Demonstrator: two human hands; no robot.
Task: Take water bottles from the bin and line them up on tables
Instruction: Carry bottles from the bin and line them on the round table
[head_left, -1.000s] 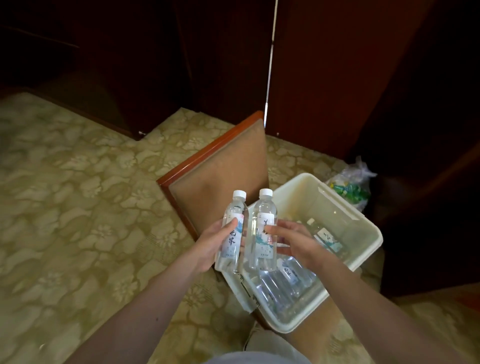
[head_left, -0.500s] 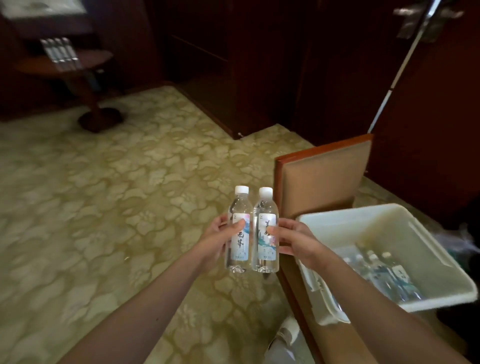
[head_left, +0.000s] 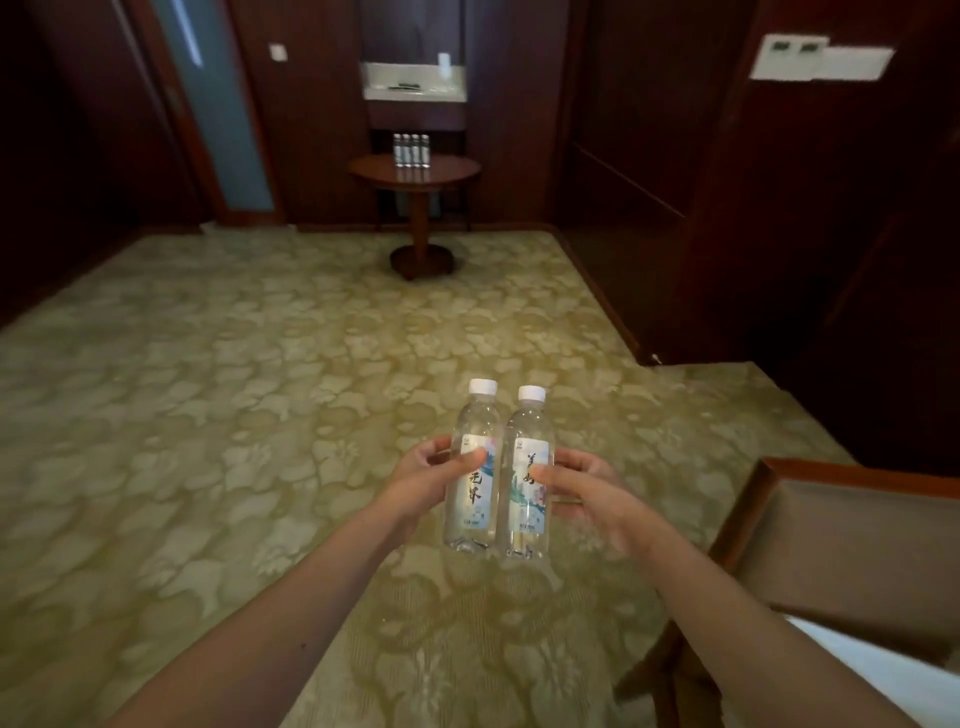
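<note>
I hold two clear water bottles with white caps upright and side by side in front of me. My left hand (head_left: 423, 480) grips the left bottle (head_left: 472, 467) around its label. My right hand (head_left: 582, 491) grips the right bottle (head_left: 527, 475) the same way. Across the room a small round wooden table (head_left: 452, 169) carries a row of several bottles (head_left: 411, 150). Only a white sliver of the bin (head_left: 883, 670) shows at the lower right edge.
A wooden chair with a tan padded back (head_left: 852, 540) stands close at my right. Patterned green carpet (head_left: 234, 389) stretches to the round table. Dark wood walls and a door surround the room, with a white shelf (head_left: 414, 85) above the table.
My view has swung left, away from the bin and chair, and now faces the round table. Both hands keep the same grip on the two bottles.
</note>
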